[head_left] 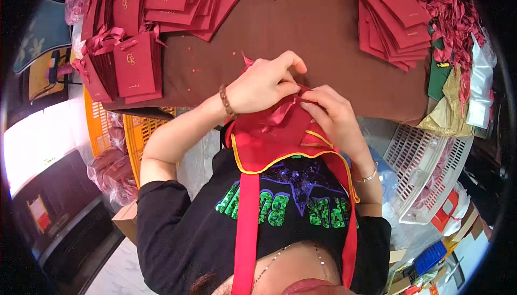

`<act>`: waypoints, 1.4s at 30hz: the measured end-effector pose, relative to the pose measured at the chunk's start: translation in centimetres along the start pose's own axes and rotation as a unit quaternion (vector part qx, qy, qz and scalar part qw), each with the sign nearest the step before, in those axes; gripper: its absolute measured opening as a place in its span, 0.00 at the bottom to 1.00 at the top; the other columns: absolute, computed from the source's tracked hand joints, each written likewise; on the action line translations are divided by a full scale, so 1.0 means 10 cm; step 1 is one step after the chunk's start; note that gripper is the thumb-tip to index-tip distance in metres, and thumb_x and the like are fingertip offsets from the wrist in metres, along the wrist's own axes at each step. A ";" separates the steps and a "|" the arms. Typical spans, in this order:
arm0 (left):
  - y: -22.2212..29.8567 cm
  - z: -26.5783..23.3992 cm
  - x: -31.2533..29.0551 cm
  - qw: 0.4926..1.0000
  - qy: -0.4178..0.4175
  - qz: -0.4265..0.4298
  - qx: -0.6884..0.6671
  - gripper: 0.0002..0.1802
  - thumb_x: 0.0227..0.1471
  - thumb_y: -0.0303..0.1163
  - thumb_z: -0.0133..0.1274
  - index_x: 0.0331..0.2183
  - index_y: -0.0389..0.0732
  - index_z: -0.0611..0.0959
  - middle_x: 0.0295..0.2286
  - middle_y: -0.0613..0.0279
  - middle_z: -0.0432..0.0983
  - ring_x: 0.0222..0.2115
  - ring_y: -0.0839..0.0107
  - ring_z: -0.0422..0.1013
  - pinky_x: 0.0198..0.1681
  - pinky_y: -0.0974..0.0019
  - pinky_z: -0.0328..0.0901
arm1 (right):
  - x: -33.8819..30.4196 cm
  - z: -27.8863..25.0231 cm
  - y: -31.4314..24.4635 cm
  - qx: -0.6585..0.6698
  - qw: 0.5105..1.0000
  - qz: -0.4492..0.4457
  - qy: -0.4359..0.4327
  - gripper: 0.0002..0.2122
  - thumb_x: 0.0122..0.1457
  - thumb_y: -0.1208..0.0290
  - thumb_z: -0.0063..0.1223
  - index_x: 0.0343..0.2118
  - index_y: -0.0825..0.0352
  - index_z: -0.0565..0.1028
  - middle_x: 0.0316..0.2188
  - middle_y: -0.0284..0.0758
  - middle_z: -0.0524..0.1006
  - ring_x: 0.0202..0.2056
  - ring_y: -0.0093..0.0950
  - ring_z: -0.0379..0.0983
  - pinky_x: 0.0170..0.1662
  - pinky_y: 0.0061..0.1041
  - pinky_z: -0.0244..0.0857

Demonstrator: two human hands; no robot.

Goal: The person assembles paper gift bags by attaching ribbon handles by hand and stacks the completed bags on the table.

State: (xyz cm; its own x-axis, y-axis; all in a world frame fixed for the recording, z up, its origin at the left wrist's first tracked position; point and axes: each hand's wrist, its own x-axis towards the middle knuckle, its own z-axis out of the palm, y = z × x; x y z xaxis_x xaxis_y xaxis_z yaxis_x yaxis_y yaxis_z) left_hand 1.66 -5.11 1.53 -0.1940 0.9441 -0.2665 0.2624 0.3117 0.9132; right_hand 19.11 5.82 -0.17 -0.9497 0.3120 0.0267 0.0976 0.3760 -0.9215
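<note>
Nearest the person, a red apron (280, 144) with yellow edging hangs over a black shirt (215, 225). Just beyond the apron's top edge, both hands meet over a dark red ribbon (283, 111). The left hand (264, 85) curls over the ribbon from above, fingers pinched on it; the right hand (328, 114) pinches its other end, fingertips touching the left hand's. The ribbon lies between the two hands, right above the apron.

Left of the apron stand two yellow crates (134, 133); right of it sits one white basket (425, 171).

Beyond the apron spreads a brown table (318, 31). Far left of the apron on it stand many dark red paper bags (134, 63), too many to count. Far right lies one fanned stack of flat red bags (396, 20), with a heap of loose ribbons (455, 15) beside it.
</note>
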 end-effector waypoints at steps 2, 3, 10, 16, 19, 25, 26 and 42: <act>0.08 -0.06 0.03 0.997 -0.046 -0.036 -0.041 0.17 0.47 0.22 0.51 0.40 0.36 0.66 0.21 0.61 0.75 0.26 0.80 0.69 0.30 0.74 0.63 | 0.00 0.01 -0.03 -0.010 1.000 -0.017 0.007 0.06 0.52 0.80 0.52 0.34 0.71 0.73 0.30 0.38 0.72 0.30 0.29 0.71 0.31 0.23 0.66; 0.12 -0.08 0.04 0.998 -0.042 -0.036 -0.040 0.17 0.47 0.22 0.51 0.40 0.36 0.66 0.21 0.61 0.75 0.26 0.80 0.69 0.30 0.74 0.63 | 0.00 0.02 -0.05 -0.016 0.999 -0.027 0.013 0.06 0.51 0.80 0.53 0.33 0.71 0.73 0.30 0.37 0.72 0.30 0.30 0.70 0.32 0.23 0.65; 0.09 -0.02 0.17 0.999 0.012 -0.015 -0.029 0.18 0.43 0.19 0.51 0.38 0.38 0.65 0.18 0.64 0.70 0.22 0.79 0.65 0.28 0.72 0.61 | 0.07 0.05 -0.01 0.002 1.000 0.026 -0.017 0.06 0.50 0.79 0.55 0.32 0.71 0.73 0.28 0.36 0.72 0.29 0.27 0.69 0.32 0.21 0.63; 0.06 -0.22 0.33 0.975 0.178 0.079 0.101 0.17 0.45 0.30 0.52 0.39 0.39 0.68 0.22 0.53 0.75 0.26 0.56 0.73 0.30 0.59 0.66 | 0.06 0.07 0.07 0.066 0.994 0.087 -0.005 0.05 0.52 0.78 0.54 0.32 0.70 0.72 0.26 0.30 0.70 0.28 0.16 0.65 0.30 0.16 0.60; -0.10 -0.58 0.22 0.920 0.324 0.122 0.182 0.13 0.51 0.38 0.50 0.37 0.40 0.75 0.26 0.53 0.76 0.29 0.57 0.74 0.32 0.60 0.67 | 0.02 0.07 0.16 0.163 0.976 0.145 -0.013 0.05 0.54 0.77 0.53 0.33 0.69 0.71 0.26 0.25 0.68 0.27 0.11 0.61 0.29 0.13 0.57; -0.42 -0.49 -0.02 0.981 0.156 -0.009 0.114 0.19 0.55 0.44 0.45 0.38 0.38 0.76 0.30 0.54 0.76 0.31 0.62 0.73 0.35 0.64 0.66 | 0.04 0.07 0.21 0.177 0.973 0.143 -0.022 0.05 0.55 0.77 0.52 0.34 0.67 0.71 0.27 0.21 0.66 0.26 0.10 0.58 0.29 0.11 0.54; -0.39 -0.46 0.00 0.989 0.126 -0.021 0.071 0.19 0.55 0.44 0.45 0.38 0.37 0.76 0.29 0.55 0.76 0.31 0.65 0.73 0.34 0.65 0.65 | 0.03 0.07 0.21 0.187 0.971 0.146 -0.018 0.05 0.55 0.77 0.52 0.34 0.67 0.71 0.27 0.21 0.66 0.26 0.10 0.58 0.28 0.11 0.54; -0.24 -0.26 0.50 0.989 -0.055 0.079 0.108 0.19 0.54 0.41 0.49 0.21 0.36 0.76 0.15 0.67 0.66 0.19 0.82 0.59 0.22 0.71 0.58 | 0.04 0.28 0.20 0.187 0.973 0.123 -0.053 0.17 0.53 0.78 0.54 0.45 0.66 0.62 0.28 0.28 0.68 0.23 0.14 0.58 0.27 0.16 0.58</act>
State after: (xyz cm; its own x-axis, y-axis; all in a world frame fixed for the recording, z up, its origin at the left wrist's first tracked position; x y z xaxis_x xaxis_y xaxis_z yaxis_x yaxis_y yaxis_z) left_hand -2.37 -1.43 -1.20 -0.0331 0.9851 -0.1687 0.4800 0.1637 0.8619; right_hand 18.06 4.28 -3.08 -0.9384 0.2531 -0.2352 0.2302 -0.0496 -0.9719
